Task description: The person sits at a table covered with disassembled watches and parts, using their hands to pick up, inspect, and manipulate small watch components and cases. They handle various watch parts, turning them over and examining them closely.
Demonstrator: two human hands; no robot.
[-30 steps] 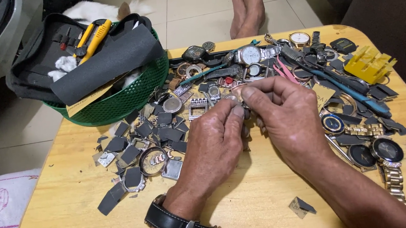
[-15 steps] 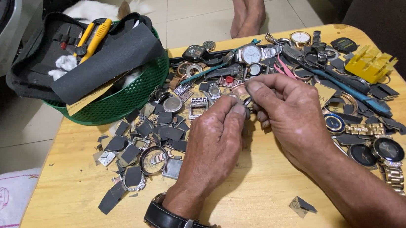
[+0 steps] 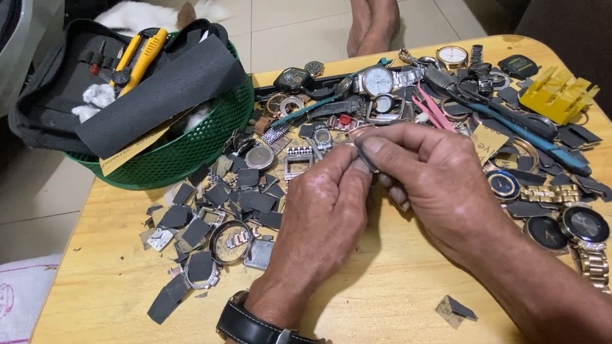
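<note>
My left hand [image 3: 321, 215] and my right hand [image 3: 438, 182] meet fingertip to fingertip over the middle of a wooden table [image 3: 379, 314]. Together they pinch a small dark watch part [image 3: 364, 157], mostly hidden by the fingers. A black-strapped wristwatch [image 3: 266, 337] sits on my left wrist. Around the hands lie several watch parts: dark strap pieces [image 3: 199, 231] to the left, a silver watch [image 3: 378, 81] beyond the fingers, and gold and black-faced watches [image 3: 585, 231] to the right.
A green basket [image 3: 184, 146] holding a black tool pouch with yellow-handled pliers [image 3: 139, 57] stands at the table's far left corner. Yellow plastic pieces [image 3: 556, 92] lie far right. A small dark scrap [image 3: 455, 309] lies near the front edge. A person's bare feet [image 3: 374, 4] rest beyond the table.
Both hands stay together over the pile; the fingers have shifted slightly around the small part. Nothing else has moved.
</note>
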